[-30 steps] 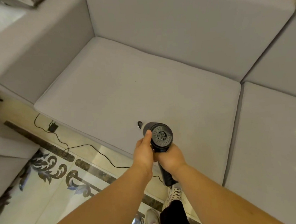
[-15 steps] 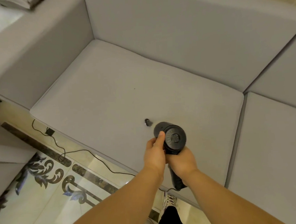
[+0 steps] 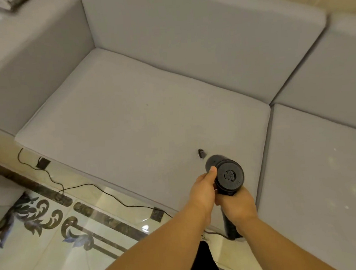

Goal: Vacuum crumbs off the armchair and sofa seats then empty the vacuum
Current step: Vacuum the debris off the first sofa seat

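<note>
A black handheld vacuum (image 3: 227, 176) points down at the grey sofa seat cushion (image 3: 130, 121), its round vented rear cap facing me and its nozzle tip (image 3: 201, 153) touching the fabric near the cushion's right side. My right hand (image 3: 237, 204) grips the vacuum's handle from below. My left hand (image 3: 203, 189) holds the left side of the body, thumb lying along the barrel. A tiny dark speck (image 3: 147, 104) lies mid-cushion. Pale crumbs (image 3: 334, 150) dot the neighbouring right seat cushion (image 3: 321, 178).
The sofa's left armrest (image 3: 28, 60) and backrest (image 3: 198, 39) wall in the seat. A black cable with a plug block (image 3: 41, 163) trails across the patterned tile floor (image 3: 54, 236) along the sofa front. Another grey seat edge (image 3: 1, 195) shows at far left.
Both hands have carried the vacuum to the right across the seat cushion, towards the seam with the right cushion. The view has shifted with it.
</note>
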A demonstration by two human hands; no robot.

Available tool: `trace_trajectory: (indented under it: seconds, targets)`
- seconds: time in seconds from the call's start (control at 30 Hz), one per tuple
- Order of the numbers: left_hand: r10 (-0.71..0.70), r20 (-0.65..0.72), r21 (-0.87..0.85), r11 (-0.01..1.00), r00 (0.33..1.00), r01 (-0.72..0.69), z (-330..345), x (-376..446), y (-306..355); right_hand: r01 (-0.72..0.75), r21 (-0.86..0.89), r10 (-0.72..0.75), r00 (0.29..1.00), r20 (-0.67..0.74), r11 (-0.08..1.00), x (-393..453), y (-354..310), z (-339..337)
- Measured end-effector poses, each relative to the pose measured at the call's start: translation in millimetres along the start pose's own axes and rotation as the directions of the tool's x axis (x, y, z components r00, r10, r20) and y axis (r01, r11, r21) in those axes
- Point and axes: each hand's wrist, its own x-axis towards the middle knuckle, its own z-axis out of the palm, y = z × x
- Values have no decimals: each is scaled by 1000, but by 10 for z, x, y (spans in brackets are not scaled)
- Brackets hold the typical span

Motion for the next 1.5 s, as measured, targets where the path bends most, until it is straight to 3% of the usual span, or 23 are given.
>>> trace_trajectory:
  seconds: [0.17,0.5,0.83,1.23,1.5]
  targets:
    - [-39,88,108,994,995,30,189,-104,-367,-54,78,60,995,-75,995,-219,365,-225]
    - [16,-46,62,998,999,-13,-185,-252,-482,-24,149,17,999,46,988,-350,491,172]
    - [37,-57,50,998,998,-34,-180,-333,-444,-27,103,21,998,59,994,-343,440,127]
    - [-34,108,136,990,994,19,393,-186,-551,-69,177,103,977,-188,982,-233,632,-355]
    - [-29,65,142,990,997,20,210,-43,-424,-89,215,112,989,-99,973,-142,510,-107]
